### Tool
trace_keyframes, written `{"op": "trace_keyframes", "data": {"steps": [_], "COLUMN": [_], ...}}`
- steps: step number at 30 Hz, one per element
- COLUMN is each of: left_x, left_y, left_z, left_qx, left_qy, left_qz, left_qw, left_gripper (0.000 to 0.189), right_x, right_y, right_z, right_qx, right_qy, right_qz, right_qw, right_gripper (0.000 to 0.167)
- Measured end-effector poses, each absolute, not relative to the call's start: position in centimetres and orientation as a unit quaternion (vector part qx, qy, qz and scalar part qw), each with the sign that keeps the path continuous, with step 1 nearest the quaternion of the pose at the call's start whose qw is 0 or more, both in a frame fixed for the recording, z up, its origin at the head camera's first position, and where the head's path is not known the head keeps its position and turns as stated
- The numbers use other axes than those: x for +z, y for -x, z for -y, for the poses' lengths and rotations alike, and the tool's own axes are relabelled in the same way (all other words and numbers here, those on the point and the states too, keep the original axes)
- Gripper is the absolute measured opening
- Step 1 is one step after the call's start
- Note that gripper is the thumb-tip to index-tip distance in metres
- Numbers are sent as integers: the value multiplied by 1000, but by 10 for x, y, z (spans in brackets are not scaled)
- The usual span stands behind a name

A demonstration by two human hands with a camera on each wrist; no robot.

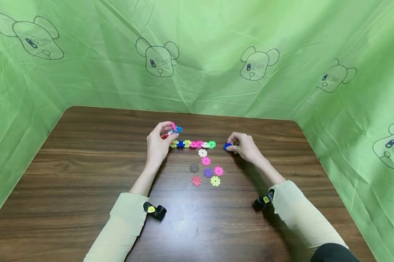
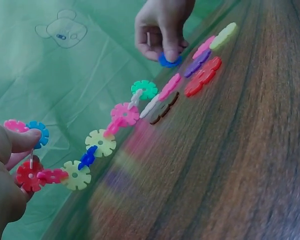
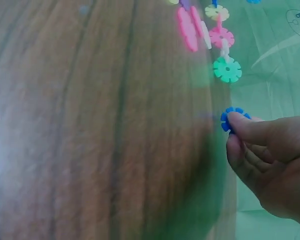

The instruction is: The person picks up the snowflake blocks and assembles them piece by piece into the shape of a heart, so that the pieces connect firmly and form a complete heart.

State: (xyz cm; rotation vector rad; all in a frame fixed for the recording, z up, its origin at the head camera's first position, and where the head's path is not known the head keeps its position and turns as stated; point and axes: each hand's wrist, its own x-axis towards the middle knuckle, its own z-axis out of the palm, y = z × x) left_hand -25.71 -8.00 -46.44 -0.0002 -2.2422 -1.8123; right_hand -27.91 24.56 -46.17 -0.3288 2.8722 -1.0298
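A chain of interlocking notched plastic discs [image 1: 193, 144] runs left to right, with a green disc [image 2: 144, 90] at its right end. My left hand [image 1: 157, 143] grips the chain's left end, where red, white, pink and light blue discs join. In the left wrist view its thumb lies on the light blue disc [image 2: 42, 133]. To the right of the green disc, and apart from it, my right hand [image 1: 244, 146] pinches a dark blue disc [image 3: 235, 118] between thumb and fingers.
Nearer than the chain, several loose discs lie on the brown wooden table [image 1: 85, 182]: white [image 1: 202, 153], pink [image 1: 206, 161], grey [image 1: 194, 168], purple [image 1: 208, 173], red [image 1: 196, 181] and yellow [image 1: 215, 181]. A green curtain [image 1: 203, 94] hangs behind the table and along its sides.
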Motion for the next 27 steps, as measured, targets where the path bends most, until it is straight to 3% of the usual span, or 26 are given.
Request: {"op": "trace_keyframes", "data": {"steps": [5, 14, 27], "left_x": [-465, -458, -439], "left_y": [257, 255, 245], "left_z": [78, 75, 65], "left_qx": [-623, -570, -542], "left_qy": [18, 39, 153], "left_qz": [769, 797, 785], "left_qw": [145, 197, 257], "left_gripper": [36, 40, 39], "right_x": [-449, -411, -363], "right_y": [279, 277, 271], "right_z": [-237, -201, -133], "right_qx": [-401, -494, -561], "right_qy": [104, 162, 240], "right_qz": [-910, -854, -791], "right_qw": [10, -22, -52], "right_gripper": [8, 13, 14]}}
